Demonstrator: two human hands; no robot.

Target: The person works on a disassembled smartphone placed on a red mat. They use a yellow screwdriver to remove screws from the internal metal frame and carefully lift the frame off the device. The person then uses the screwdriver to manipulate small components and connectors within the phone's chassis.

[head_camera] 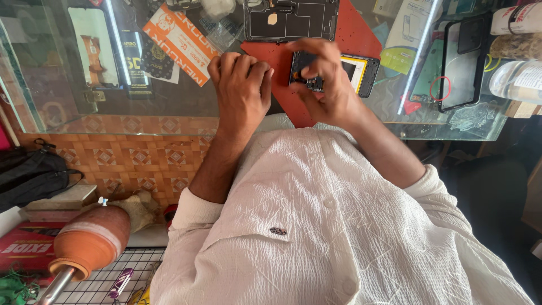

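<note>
1. The work in hand is on a small opened phone (344, 70) with a dark frame and a yellow-edged inner panel, lying on a red mat (361, 36) on the glass counter (68, 107).
2. The right hand (327, 85) rests on the phone's left end, fingers curled down over it and pinching at the exposed parts there; whether a small part or tool sits between the fingertips cannot be told.
3. The left hand (243, 85) lies just beside the phone's left end, closed into a loose fist with knuckles up; it hides its own fingertips, so what it holds, if anything, cannot be told.
4. Judged from this, the step is fine work inside the phone's end, with the left hand steadying close by.
5. The next move likely calls for a small, precise pull or press at that end, with the phone kept flat on the mat so it does not slide.
6. Around it: a larger opened phone back (291, 20) at the mat's far end, a black phone case (463, 62) to the right, an orange printed card (180, 36) to the left.
</note>
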